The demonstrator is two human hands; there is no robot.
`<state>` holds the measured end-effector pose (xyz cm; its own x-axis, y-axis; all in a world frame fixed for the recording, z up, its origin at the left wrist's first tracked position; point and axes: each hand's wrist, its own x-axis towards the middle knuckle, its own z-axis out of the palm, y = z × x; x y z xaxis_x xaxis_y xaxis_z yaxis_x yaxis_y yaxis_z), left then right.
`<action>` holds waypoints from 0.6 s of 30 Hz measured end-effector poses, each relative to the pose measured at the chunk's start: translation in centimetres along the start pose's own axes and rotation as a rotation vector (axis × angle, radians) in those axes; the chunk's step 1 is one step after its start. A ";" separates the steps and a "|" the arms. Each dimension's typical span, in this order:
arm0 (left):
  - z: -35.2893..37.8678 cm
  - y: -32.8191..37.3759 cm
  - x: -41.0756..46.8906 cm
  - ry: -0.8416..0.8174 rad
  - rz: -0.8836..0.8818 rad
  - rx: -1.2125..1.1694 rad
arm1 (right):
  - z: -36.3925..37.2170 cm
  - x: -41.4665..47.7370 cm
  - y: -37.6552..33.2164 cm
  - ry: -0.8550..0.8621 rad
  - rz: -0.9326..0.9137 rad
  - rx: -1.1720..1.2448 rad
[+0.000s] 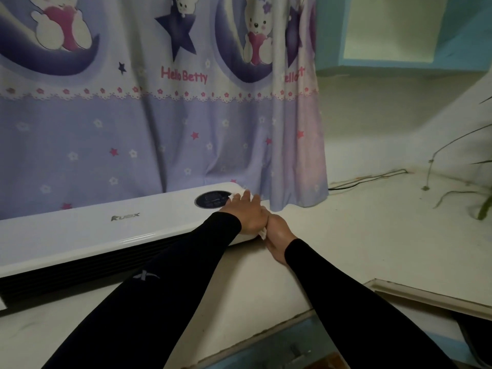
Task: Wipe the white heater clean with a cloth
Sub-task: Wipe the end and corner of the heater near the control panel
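Note:
The long white heater (111, 230) lies on a pale counter, with a dark grille along its front and a round dark display (210, 200) near its right end. My left hand (246, 211) lies flat on the heater's top just right of the display, pressing a white cloth (262, 232). Bits of the cloth show at my fingertips and at the heel of the palm. My right hand (279, 235) cups the heater's right end, touching my left hand, with its fingers down on the counter. Both arms wear black sleeves.
A purple cartoon curtain (186, 129) hangs right behind the heater, down to the counter (359, 235). A thin cable (372, 178) runs along the back wall. Plant leaves (476, 198) reach in at the right edge. The counter's front edge and a frame (426, 294) lie at lower right.

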<state>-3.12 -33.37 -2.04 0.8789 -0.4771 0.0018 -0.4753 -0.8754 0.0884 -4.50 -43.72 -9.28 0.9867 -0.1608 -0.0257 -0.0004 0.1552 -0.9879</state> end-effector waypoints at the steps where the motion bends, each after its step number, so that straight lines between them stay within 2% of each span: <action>1: -0.1 -0.1 0.2 0.000 -0.003 -0.007 | 0.0 0.3 0.0 -0.006 0.000 0.021; 8: -0.5 -1.1 3.1 -0.034 -0.060 -0.065 | -0.3 4.2 -0.2 -0.068 0.043 0.139; 18: -0.2 -3.4 8.9 0.002 -0.184 -0.107 | 0.5 10.1 -0.2 -0.098 0.105 0.137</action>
<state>6.29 -34.63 -2.15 0.9505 -0.3100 -0.0217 -0.3003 -0.9342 0.1924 5.52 -44.89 -9.26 0.9935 -0.0418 -0.1057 -0.0885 0.2984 -0.9503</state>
